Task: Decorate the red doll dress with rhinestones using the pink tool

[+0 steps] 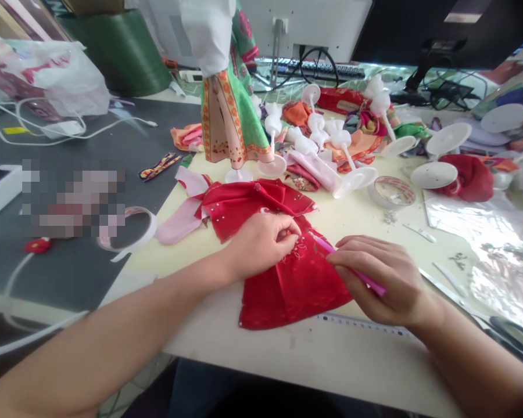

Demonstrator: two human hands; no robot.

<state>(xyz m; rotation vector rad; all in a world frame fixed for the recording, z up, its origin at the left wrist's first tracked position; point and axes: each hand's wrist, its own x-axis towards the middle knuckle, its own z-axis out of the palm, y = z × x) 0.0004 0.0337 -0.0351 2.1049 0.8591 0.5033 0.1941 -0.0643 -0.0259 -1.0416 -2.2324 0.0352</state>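
A small red embroidered garment [283, 278] lies spread on the pale yellow table [348, 215] in front of me. My left hand [261, 241] rests on its upper middle, fingers curled and pinching the cloth. My right hand [383, 278] lies at the garment's right edge, closed round a thin pink tool [366, 277] whose tip points left onto the fabric near my left fingers. A pink sleeve piece [181, 217] sticks out from under the red cloth at the left.
A dressed doll stand in green and orange [229, 110] stands behind the garment. White doll stands [433, 174] and fabric scraps crowd the back. A tape roll [392, 191] lies at right, another tape ring [133, 229] at left. Scissors [512, 337] and a ruler [366, 325] lie at right front.
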